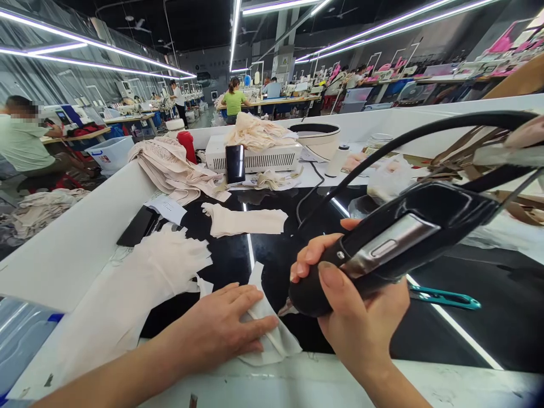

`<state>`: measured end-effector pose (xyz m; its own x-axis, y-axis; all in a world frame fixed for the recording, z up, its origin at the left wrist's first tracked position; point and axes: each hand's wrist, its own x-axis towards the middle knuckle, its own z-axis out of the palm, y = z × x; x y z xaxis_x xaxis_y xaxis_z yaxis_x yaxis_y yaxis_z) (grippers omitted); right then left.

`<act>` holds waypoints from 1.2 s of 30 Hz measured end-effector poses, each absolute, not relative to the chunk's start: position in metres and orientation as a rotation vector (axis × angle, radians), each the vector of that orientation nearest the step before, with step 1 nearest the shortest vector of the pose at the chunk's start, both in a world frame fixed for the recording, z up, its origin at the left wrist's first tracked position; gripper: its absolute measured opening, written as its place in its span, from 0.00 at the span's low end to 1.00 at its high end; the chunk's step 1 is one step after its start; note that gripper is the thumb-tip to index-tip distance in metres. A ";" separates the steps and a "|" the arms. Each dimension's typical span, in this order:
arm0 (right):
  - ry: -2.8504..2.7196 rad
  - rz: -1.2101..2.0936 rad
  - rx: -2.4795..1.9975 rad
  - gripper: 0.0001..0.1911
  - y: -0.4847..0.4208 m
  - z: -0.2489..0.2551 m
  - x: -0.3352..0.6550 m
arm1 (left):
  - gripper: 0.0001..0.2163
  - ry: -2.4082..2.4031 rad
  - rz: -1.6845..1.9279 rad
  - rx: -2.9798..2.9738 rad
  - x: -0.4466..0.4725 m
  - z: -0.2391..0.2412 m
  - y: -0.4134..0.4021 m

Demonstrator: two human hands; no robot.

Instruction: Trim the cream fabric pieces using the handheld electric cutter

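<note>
My left hand (216, 324) lies flat with fingers spread, pressing a small pale cloth piece (278, 343) onto the glossy black work surface (323, 340). My right hand (365, 323) is wrapped round a bulky black corded hand tool (382, 243) with a silver switch plate. The tool tilts down to the left. Its metal tip (288, 307) is just right of the cloth; whether it touches the surface I cannot tell. Left of my hands spreads a pile of pale cloth pieces (148, 266). Another folded pale cloth strip (249, 221) lies farther back.
Teal thread snips (450, 297) lie right of my right hand. A thick black cable (408, 133) arches over the right side. Behind stand a phone (235, 164), a vented white box (259, 161) and heaped beige fabric (174, 164). A white raised edge (80, 243) borders the left.
</note>
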<state>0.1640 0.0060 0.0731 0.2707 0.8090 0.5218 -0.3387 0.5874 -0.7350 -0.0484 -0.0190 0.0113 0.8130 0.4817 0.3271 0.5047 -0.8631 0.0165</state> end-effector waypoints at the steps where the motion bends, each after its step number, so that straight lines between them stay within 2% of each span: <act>1: -1.027 0.823 -0.544 0.25 0.008 0.073 0.163 | 0.17 -0.799 -0.499 -2.924 -0.049 0.011 -0.019; 12: -1.052 0.818 -0.581 0.21 0.012 0.071 0.158 | 0.16 -0.838 -0.555 -2.960 -0.046 0.012 -0.020; 18: -1.035 0.800 -0.570 0.25 0.017 0.070 0.154 | 0.15 -0.862 -0.549 -2.968 -0.043 0.015 -0.023; 26: -1.083 0.761 -0.622 0.19 0.013 0.070 0.156 | 0.17 -1.019 -0.645 -2.922 -0.032 0.021 -0.040; 30: -1.071 0.760 -0.608 0.21 0.015 0.069 0.156 | 0.09 -0.992 -0.683 -2.946 -0.037 0.027 -0.022; 36: -1.073 0.757 -0.597 0.21 0.015 0.070 0.156 | 0.10 -0.784 -0.637 -3.127 -0.046 0.022 0.017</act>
<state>0.1562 0.0151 0.0698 0.2776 0.7887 0.5485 -0.2518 0.6107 -0.7508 -0.0463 0.0170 0.0218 0.8119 0.4799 0.3325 0.4239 -0.8762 0.2293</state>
